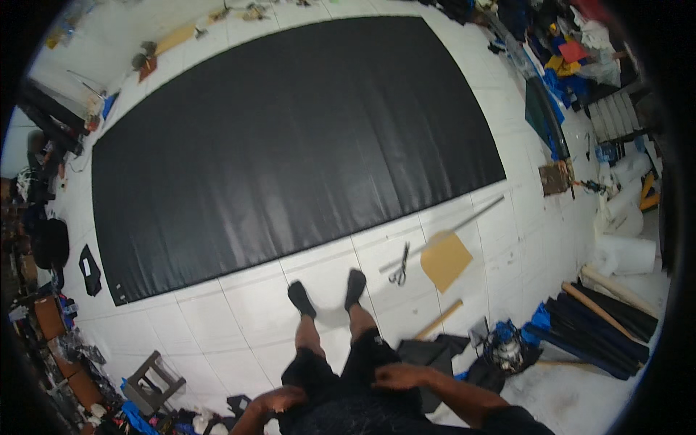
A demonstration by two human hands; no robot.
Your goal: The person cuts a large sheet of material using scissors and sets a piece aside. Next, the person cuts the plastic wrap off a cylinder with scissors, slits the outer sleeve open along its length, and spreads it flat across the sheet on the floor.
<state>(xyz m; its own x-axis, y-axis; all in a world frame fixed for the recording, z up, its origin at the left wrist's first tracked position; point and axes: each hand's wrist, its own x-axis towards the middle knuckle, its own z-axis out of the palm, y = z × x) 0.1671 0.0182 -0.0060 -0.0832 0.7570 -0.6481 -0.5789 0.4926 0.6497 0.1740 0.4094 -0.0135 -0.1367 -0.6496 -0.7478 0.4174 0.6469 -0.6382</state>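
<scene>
Both of my hands are at the black shorts [366, 357] I wear. My left hand [288, 398] is closed at the left side of the shorts, its fingers curled at the cloth. My right hand [399, 376] is likewise closed on the right side, fingers bent in at the fabric. Past my feet, a large black sheet [297, 145] with a slight sheen lies spread over the floor, a few ripples along its near edge. Scissors [400, 265], a long metal ruler [464, 220] and a tan pattern piece [446, 262] lie beyond my right foot.
White tiled floor [239, 319] surrounds the sheet. A grey stool [154, 380] stands near left. Dark material rolls [587, 330] and a wooden stick [439, 320] lie at right. Cloth heaps [573, 54] fill the far right; a small black piece [89, 270] lies left of the sheet.
</scene>
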